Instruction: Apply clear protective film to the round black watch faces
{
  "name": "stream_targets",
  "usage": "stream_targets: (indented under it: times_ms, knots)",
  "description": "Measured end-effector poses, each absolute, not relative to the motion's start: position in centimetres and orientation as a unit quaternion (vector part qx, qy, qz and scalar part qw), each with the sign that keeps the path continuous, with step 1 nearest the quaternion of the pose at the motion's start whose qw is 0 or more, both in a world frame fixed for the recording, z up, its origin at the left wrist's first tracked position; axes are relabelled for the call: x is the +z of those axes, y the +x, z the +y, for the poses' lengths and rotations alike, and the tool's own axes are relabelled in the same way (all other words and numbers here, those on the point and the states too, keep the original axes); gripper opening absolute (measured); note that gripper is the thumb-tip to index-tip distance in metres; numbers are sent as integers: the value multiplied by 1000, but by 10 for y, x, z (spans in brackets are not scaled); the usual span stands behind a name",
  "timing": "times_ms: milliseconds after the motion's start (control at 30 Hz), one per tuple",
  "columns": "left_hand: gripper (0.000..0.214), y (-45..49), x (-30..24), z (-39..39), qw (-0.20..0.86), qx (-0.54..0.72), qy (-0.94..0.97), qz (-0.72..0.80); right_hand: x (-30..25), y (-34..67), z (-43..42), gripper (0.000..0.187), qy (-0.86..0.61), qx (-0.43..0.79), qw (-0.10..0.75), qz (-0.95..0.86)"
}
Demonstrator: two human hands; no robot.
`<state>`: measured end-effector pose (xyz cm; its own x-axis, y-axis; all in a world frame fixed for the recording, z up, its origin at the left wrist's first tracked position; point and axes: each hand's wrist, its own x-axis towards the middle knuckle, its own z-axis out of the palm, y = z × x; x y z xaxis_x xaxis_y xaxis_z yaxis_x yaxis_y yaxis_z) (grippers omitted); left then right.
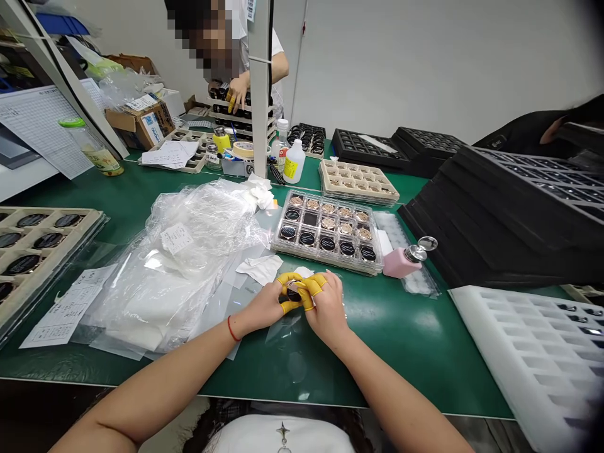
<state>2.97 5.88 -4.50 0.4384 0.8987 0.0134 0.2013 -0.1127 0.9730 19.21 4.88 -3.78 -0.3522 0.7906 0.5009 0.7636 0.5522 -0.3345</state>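
Both hands meet over the green table, yellow finger cots on several fingertips. Between them is a small round watch head [293,293] with a dark face, mostly covered by the fingers. My left hand [267,304] grips its left side, thumb below and forefinger above. From the right, my right hand [326,307] pinches it with curled fingers. Just beyond lies a clear plastic tray [325,257] with gold-toned and black round watch heads in its compartments; one compartment shows only a dark square. A crumpled white tissue [260,269] lies near my left hand.
Plastic bags [189,264] cover the table's left side, beside a beige tray [89,217]. To the right stand a pink pump bottle [400,263], a white foam tray [509,327] and stacked black trays [434,214]. A co-worker's hand [238,91] touches stacked trays behind the post.
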Motion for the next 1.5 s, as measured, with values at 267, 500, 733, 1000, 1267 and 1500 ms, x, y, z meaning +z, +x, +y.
stream_targets:
  times_ms: [267,500,733,1000,1267,1500]
  knots:
    - [42,30,-43,57,526,335,678,389,-35,191,57,17,-499,1,331,-801]
    - [48,28,-44,59,587,310,662,349,-34,195,59,19,-502,4,322,-803]
    - [49,30,-38,57,607,317,621,382,-37,224,76,21,-525,267,412,-695]
    - [53,29,-38,59,628,313,596,392,-51,256,95,15,-624,171,317,-694]
    - [62,32,-45,60,637,342,586,367,-37,208,69,35,-467,363,335,-733]
    - [56,27,-50,70,622,342,538,454,-9,211,188,30,-593,202,363,-690]
